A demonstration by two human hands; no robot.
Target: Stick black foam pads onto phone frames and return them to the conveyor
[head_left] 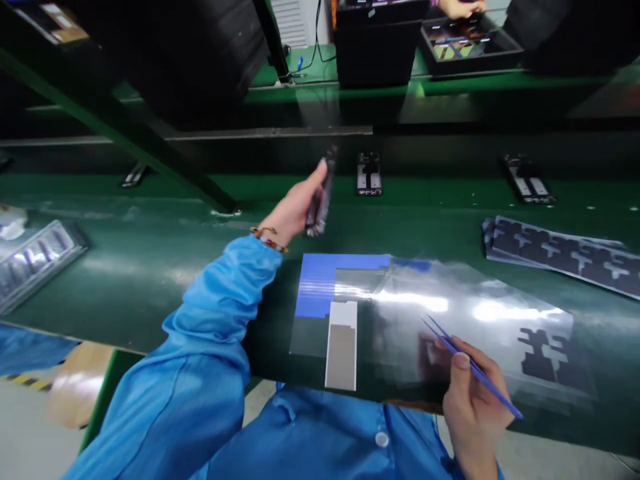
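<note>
My left hand (pixel 295 207) reaches forward over the bench, closed on a phone frame (pixel 323 197) that is tilted on its edge and smeared by motion. In my right hand (pixel 475 397), near the front edge, are blue tweezers (pixel 473 368), their tips slightly apart over clear plastic sheets (pixel 450 287). A black die-cut sticker (pixel 543 353) lies on those sheets, to the right of the tweezers. Left of the tweezers are a blue film sheet (pixel 315 287) and a grey-and-white strip (pixel 341 353).
More phone frames lie along the bench's far side, one in the middle (pixel 369 175) and one farther right (pixel 527 179). Sticker sheets (pixel 565 253) are stacked at right. A clear tray (pixel 43 260) stands at left. A green post (pixel 150 147) slants overhead. Another person's hand (pixel 460 8) shows beyond.
</note>
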